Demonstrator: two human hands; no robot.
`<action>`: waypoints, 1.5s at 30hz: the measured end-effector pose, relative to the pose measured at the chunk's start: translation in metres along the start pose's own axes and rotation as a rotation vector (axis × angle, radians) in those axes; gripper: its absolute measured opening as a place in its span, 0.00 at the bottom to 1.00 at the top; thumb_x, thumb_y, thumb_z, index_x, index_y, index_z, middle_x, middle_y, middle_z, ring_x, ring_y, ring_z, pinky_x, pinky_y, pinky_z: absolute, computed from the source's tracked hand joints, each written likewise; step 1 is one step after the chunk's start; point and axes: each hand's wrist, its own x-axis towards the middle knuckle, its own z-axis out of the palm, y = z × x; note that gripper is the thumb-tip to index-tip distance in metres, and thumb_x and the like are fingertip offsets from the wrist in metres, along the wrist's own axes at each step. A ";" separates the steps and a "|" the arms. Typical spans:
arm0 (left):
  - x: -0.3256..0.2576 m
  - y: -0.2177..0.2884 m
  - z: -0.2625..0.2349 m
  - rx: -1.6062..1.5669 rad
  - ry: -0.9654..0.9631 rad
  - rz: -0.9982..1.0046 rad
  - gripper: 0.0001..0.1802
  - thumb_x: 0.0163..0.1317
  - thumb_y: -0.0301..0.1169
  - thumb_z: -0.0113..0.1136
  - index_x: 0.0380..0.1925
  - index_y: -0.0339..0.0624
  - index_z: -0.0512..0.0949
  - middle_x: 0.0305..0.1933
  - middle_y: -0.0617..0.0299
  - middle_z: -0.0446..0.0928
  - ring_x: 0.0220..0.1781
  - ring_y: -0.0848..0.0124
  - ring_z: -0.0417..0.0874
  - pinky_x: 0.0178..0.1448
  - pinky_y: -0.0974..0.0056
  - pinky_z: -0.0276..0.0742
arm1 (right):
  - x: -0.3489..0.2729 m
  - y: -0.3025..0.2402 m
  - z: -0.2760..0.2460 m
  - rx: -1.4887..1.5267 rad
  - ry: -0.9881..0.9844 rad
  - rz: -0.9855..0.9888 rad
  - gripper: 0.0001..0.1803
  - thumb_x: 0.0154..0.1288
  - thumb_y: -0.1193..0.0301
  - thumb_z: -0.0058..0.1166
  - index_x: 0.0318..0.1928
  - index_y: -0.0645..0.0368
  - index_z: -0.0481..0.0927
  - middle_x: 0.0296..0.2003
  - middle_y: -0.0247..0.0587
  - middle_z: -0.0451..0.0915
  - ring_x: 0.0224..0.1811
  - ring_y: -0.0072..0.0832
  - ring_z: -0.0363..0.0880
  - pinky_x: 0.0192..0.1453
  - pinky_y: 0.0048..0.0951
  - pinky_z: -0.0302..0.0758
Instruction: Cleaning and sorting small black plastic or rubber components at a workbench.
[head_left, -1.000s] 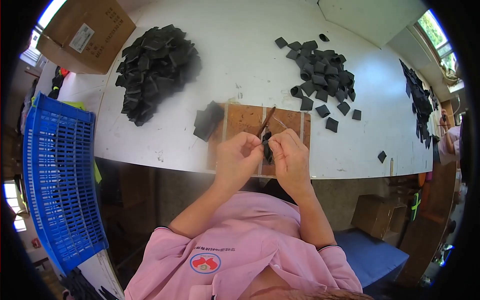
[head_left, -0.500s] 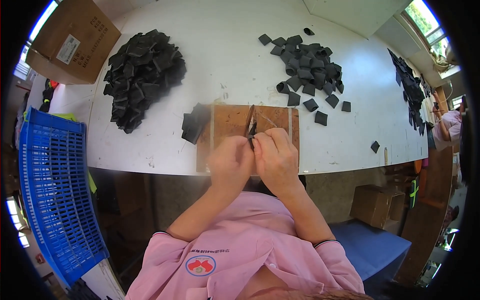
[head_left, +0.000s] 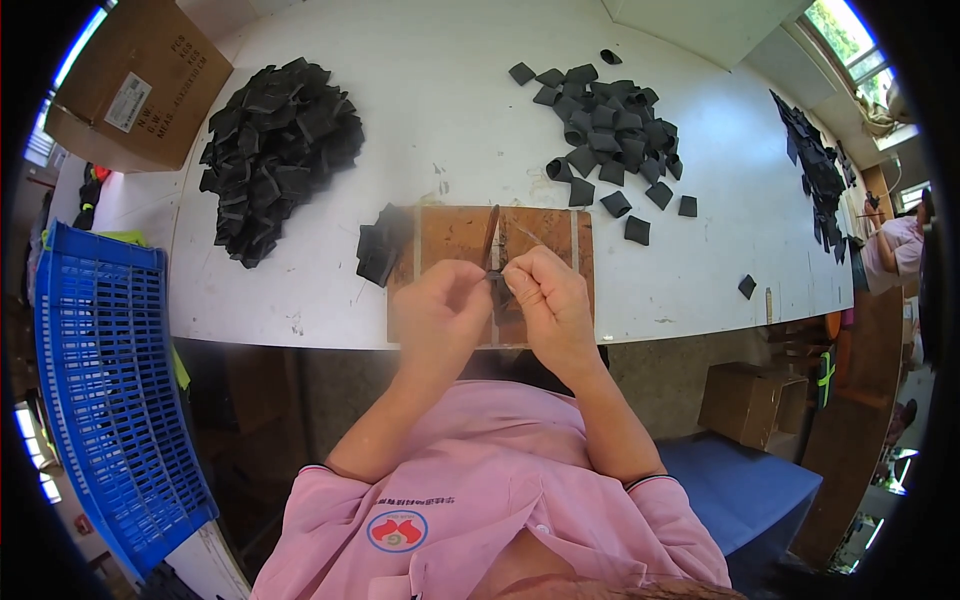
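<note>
My left hand (head_left: 440, 308) and my right hand (head_left: 550, 300) are close together over a brown board (head_left: 450, 236) at the table's front edge. Between their pinched fingertips is a small black piece (head_left: 494, 275), mostly covered by the fingers. Just beyond it a thin brown strip (head_left: 491, 238) stands out from the board; its lower end is hard to make out. A few flat black pieces (head_left: 378, 250) overlap the board's left edge.
A tall heap of flat black pieces (head_left: 275, 150) lies at the left, and short black sleeves (head_left: 625, 135) are scattered at the right. Left stand a cardboard box (head_left: 150, 85) and a blue plastic crate (head_left: 115, 390). Another person (head_left: 895, 245) sits at the far right.
My hands have drawn slightly apart and the left one has shifted left. The small black piece now shows between the fingertips. The whole view has shifted slightly.
</note>
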 end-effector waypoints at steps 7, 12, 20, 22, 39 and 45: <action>-0.002 -0.003 0.003 -0.126 0.016 0.051 0.03 0.50 0.24 0.57 0.26 0.36 0.76 0.20 0.63 0.75 0.21 0.80 0.73 0.26 0.74 0.68 | -0.004 -0.009 0.002 0.068 0.141 -0.066 0.05 0.53 0.76 0.53 0.31 0.63 0.74 0.26 0.40 0.70 0.23 0.30 0.70 0.25 0.27 0.68; -0.005 -0.006 0.012 0.124 0.177 0.255 0.04 0.50 0.23 0.57 0.27 0.35 0.74 0.22 0.62 0.75 0.21 0.80 0.74 0.24 0.74 0.68 | 0.003 -0.009 0.006 -0.317 0.204 -0.365 0.06 0.48 0.79 0.54 0.30 0.64 0.74 0.25 0.41 0.69 0.24 0.34 0.71 0.25 0.30 0.69; 0.006 0.018 -0.008 -1.092 -0.226 -0.430 0.08 0.50 0.18 0.56 0.31 0.35 0.70 0.24 0.64 0.71 0.10 0.84 0.61 0.12 0.79 0.53 | 0.005 0.003 0.005 0.222 0.181 0.063 0.02 0.52 0.79 0.50 0.27 0.65 0.73 0.21 0.34 0.68 0.21 0.25 0.67 0.23 0.24 0.66; 0.003 0.020 -0.008 -1.015 -0.261 -0.409 0.10 0.50 0.16 0.53 0.34 0.35 0.69 0.26 0.66 0.70 0.12 0.85 0.62 0.14 0.80 0.56 | 0.004 -0.001 -0.001 0.650 0.020 0.328 0.03 0.54 0.78 0.49 0.26 0.65 0.72 0.20 0.30 0.67 0.20 0.20 0.65 0.22 0.21 0.64; 0.046 0.047 -0.032 -1.152 -0.417 -0.379 0.10 0.56 0.21 0.47 0.40 0.34 0.68 0.28 0.58 0.73 0.09 0.86 0.58 0.11 0.80 0.51 | 0.064 -0.005 -0.014 0.946 -0.398 0.296 0.17 0.64 0.60 0.45 0.23 0.57 0.72 0.16 0.23 0.64 0.17 0.10 0.54 0.21 0.14 0.53; 0.035 0.050 -0.011 -0.431 0.088 0.238 0.17 0.55 0.24 0.53 0.46 0.32 0.69 0.36 0.57 0.74 0.36 0.77 0.73 0.38 0.76 0.67 | 0.052 -0.015 -0.015 0.684 -0.262 0.333 0.14 0.63 0.62 0.47 0.29 0.62 0.72 0.18 0.29 0.67 0.19 0.16 0.62 0.23 0.16 0.59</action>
